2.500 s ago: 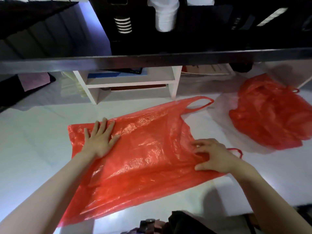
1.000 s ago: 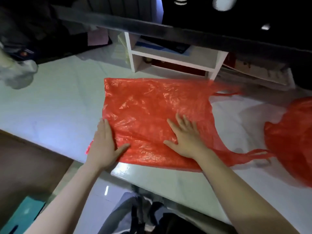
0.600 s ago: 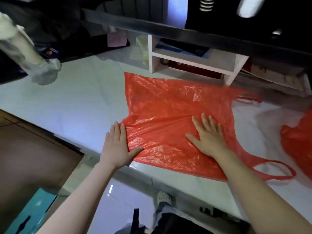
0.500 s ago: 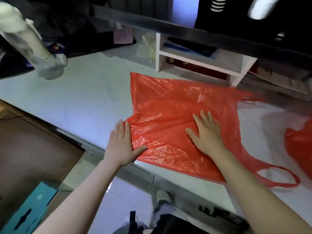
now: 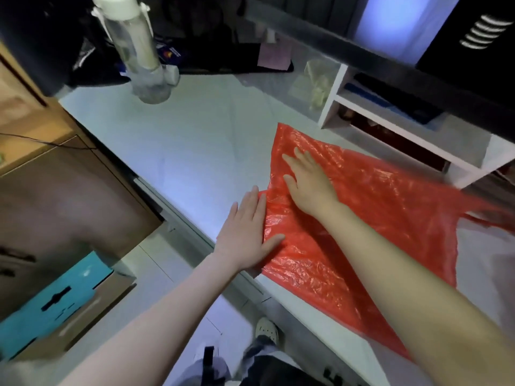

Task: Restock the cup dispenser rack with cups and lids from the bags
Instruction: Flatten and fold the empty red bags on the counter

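An empty red plastic bag lies flat on the white counter, its handles trailing off to the right. My left hand rests palm down at the bag's left edge, thumb on the plastic, fingers apart. My right hand presses flat on the bag's upper left part, fingers spread. Neither hand holds anything. At the top right a dark part of the dispenser rack shows white stripes; no cups or lids are in view.
A clear water bottle with a white cap stands at the counter's far left. A white shelf unit sits behind the bag under a dark ledge. Left of the counter edge are a brown cabinet and a teal box on the floor.
The view has swung left. My right hand slid left and up across the bag toward its left edge. My left hand stays at the bag's left edge. The second red bag has left the view.
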`<move>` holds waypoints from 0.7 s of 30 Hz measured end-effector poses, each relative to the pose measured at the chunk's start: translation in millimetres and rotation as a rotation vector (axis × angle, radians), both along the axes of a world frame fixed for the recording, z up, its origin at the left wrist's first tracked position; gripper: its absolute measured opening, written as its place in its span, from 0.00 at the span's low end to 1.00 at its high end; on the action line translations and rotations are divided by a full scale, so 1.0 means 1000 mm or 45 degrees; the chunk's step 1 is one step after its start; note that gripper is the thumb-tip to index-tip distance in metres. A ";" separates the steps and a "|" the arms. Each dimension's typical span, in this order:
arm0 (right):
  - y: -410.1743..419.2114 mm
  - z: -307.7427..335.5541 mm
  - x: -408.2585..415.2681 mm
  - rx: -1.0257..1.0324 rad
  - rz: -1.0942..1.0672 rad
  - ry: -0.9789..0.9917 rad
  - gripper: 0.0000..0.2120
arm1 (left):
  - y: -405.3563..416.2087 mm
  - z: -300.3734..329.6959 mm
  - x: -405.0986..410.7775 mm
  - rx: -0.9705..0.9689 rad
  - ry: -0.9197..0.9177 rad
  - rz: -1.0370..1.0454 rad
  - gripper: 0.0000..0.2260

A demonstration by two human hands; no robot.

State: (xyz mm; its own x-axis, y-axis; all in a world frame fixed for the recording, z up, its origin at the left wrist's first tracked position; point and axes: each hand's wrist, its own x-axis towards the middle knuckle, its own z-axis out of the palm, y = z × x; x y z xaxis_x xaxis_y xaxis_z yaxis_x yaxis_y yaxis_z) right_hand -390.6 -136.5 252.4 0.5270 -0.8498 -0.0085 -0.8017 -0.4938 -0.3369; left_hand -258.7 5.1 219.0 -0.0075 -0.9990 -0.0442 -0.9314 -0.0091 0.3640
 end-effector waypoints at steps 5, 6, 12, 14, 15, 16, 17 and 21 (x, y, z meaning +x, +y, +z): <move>-0.042 -0.015 0.011 0.001 0.129 0.120 0.25 | -0.023 0.001 -0.005 -0.018 -0.011 -0.057 0.41; -0.049 -0.020 0.013 0.035 0.145 0.136 0.25 | -0.026 -0.001 -0.005 0.004 -0.011 -0.055 0.41; -0.076 -0.048 0.004 0.040 0.104 0.318 0.28 | -0.024 -0.021 -0.002 0.054 -0.146 -0.003 0.37; -0.083 -0.051 0.006 0.009 0.074 0.318 0.30 | -0.024 -0.024 -0.004 0.060 -0.171 0.022 0.35; -0.087 -0.052 0.008 0.009 0.061 0.318 0.30 | -0.024 -0.025 -0.005 0.063 -0.179 0.035 0.35; -0.090 -0.053 0.010 0.010 0.053 0.320 0.31 | -0.025 -0.026 -0.005 0.064 -0.188 0.045 0.35; -0.093 -0.054 0.010 0.009 0.051 0.322 0.31 | -0.025 -0.026 -0.005 0.066 -0.197 0.052 0.34; -0.101 -0.057 0.008 0.007 0.036 0.321 0.32 | -0.026 -0.028 -0.006 0.096 -0.225 0.072 0.35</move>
State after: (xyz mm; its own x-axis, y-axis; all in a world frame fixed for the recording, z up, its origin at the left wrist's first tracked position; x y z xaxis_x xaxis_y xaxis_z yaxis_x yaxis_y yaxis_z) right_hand -382.8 -237.4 195.9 0.5314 -0.8342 -0.1470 -0.8464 -0.5162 -0.1308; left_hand -265.2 -20.8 191.0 0.0630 -0.9914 -0.1145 -0.9780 -0.0842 0.1909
